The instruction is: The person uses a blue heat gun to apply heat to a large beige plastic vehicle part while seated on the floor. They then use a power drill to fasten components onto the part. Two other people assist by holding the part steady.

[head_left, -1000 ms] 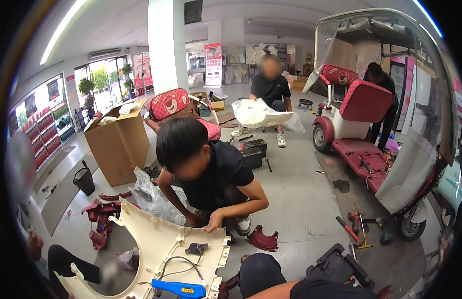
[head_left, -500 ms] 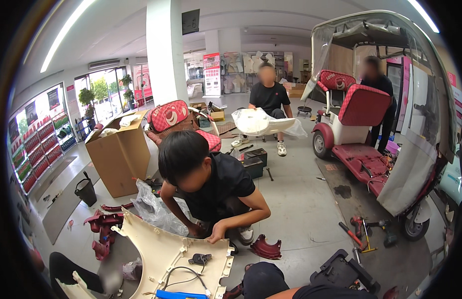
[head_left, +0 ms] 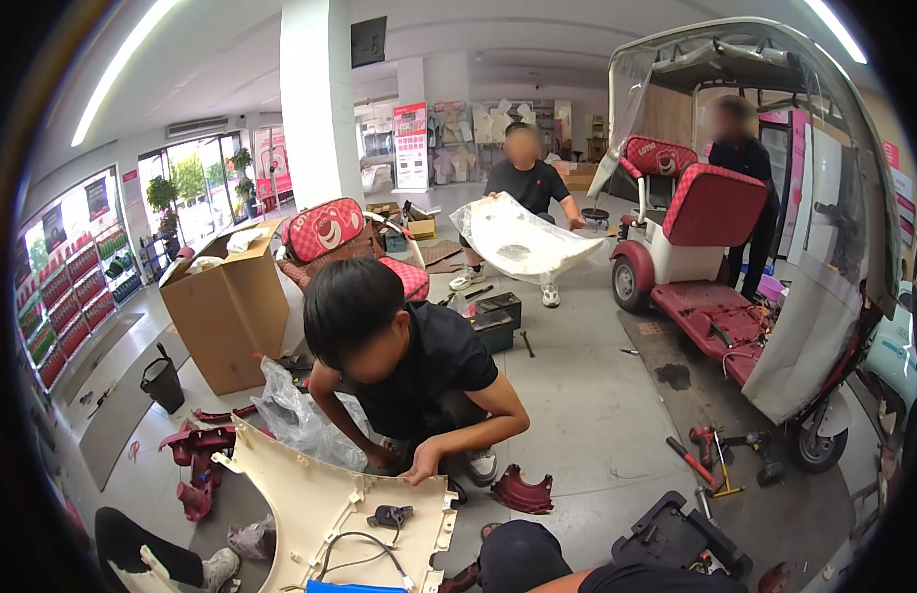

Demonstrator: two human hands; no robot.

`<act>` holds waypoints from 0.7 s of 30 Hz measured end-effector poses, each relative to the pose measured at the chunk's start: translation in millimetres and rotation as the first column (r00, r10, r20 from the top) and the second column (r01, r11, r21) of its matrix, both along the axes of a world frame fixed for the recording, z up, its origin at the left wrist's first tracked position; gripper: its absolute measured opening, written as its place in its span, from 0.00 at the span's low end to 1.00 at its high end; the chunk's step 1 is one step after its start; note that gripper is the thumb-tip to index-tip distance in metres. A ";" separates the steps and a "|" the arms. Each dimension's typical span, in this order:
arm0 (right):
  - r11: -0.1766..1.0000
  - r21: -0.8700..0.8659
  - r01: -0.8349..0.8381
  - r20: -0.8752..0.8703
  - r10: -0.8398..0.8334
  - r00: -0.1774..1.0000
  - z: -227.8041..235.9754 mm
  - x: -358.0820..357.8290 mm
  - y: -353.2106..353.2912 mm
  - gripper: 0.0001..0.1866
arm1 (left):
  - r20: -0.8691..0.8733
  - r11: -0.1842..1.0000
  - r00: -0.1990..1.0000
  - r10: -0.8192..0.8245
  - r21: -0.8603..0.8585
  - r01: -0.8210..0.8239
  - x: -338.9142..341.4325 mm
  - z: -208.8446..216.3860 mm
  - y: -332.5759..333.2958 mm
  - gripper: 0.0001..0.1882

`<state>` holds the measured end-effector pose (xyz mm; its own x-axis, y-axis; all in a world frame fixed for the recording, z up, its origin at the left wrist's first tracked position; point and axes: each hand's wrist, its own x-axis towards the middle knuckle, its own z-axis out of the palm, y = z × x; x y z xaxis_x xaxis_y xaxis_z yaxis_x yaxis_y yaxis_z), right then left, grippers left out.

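Observation:
Neither of my hands shows; only a bit of my bare forearm (head_left: 565, 583) crosses the lower edge beside a dark-clothed knee (head_left: 523, 555). Close in front lies a cream plastic body panel (head_left: 305, 494), inner side up, with clips along its edges. On it rest a small black part (head_left: 390, 515) and a grey cable (head_left: 354, 536). A blue object (head_left: 354, 587) is cut off by the lower edge, its kind unclear. A crouching co-worker's hand (head_left: 422, 463) grips the panel's far edge; their other hand (head_left: 381, 457) is low behind it.
Dark red body parts (head_left: 523, 490) and an open black case (head_left: 676, 539) lie on the floor. A hammer (head_left: 688, 461) and power drills are farther right, before a red three-wheeler (head_left: 700, 306). A large carton (head_left: 226, 321) stands left. Another person holds a wrapped white panel (head_left: 527, 237).
The seated person at the back has tilted the wrapped white panel so its broad face shows. A white shoe at lower left is clearer. The crouching co-worker still grips the cream panel.

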<state>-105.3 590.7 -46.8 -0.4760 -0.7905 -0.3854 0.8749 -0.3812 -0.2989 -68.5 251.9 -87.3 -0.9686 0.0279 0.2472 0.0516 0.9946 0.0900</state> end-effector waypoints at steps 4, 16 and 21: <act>1.000 -0.026 -0.015 -0.012 0.014 1.000 3.7 0.2 -0.3 0.09 | -0.002 1.000 1.000 0.009 -0.004 -0.009 2.7 -2.0 -2.9 0.10; 0.999 0.015 0.041 -0.081 -0.040 0.996 14.9 -8.2 -0.1 0.08 | -0.023 0.999 1.000 0.020 -0.029 -0.021 -3.1 -16.9 -19.2 0.10; 0.993 -0.074 -0.092 0.008 0.093 0.996 9.2 -7.8 16.9 0.19 | 0.003 0.998 0.998 0.059 -0.009 -0.059 -16.9 -5.6 -4.4 0.13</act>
